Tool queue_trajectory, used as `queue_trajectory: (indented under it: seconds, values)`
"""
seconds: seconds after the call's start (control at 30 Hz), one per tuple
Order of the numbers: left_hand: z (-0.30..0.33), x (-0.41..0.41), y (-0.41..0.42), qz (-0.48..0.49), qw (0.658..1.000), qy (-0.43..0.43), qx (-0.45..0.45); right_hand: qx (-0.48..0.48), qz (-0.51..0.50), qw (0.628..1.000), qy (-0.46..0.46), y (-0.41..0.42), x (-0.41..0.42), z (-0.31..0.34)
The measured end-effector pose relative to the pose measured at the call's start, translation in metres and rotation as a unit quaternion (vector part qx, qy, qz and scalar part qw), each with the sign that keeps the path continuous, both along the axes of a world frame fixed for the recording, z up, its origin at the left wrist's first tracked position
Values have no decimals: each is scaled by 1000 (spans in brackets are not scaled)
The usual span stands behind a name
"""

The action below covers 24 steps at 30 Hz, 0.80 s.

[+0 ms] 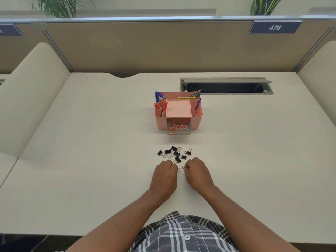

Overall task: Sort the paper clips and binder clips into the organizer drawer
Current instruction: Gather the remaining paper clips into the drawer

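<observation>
One desk (91, 160): white top, beige partition (145, 48) behind bearing a "476" plate (275, 27).
One organizer (178, 110): pink, pens upright in it; its clear drawer (179, 128) is pulled out and holds paper clips.
Two hands: left hand (164, 176) and right hand (197, 172) curled, each pinching a loose paper clip (182, 167) between them.
Eight binder clips (175, 153): black, clustered just beyond the knuckles.

Both hands low on desk (91, 124), near front edge. Left hand (164, 176) and right hand (197, 174) each pinch a paper clip (183, 167). Black binder clips (174, 154) scattered just beyond. Pink organizer (179, 110) mid-desk, clear drawer (179, 129) open, holding clips.
</observation>
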<state>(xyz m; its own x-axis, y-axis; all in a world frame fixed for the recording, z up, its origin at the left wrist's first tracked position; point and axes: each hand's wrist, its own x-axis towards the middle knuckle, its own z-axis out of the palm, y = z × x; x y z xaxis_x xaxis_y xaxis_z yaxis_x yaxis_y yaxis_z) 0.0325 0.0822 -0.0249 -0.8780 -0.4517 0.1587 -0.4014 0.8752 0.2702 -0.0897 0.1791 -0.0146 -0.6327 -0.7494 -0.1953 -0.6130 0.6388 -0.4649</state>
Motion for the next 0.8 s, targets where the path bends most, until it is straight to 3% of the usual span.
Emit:
queue_trajectory:
  seconds: [0.17,0.3,0.5,0.63,0.8]
  values:
    - [4,-4,-4,-1,1000,-9,11,-31,-42,995,-79,-1,-12,13]
    - [21,-14,-22,20,997,61,50,-90,-70,987,-112,-7,-26,37]
    - [72,-55,-63,77,984,106,125,-207,-61,976,-21,-55,-52,92]
    - [98,-81,-79,73,981,120,135,-170,-36,984,42,-84,-68,103]
    - [99,-85,-80,65,981,126,132,-169,-39,985,27,-81,-72,104]
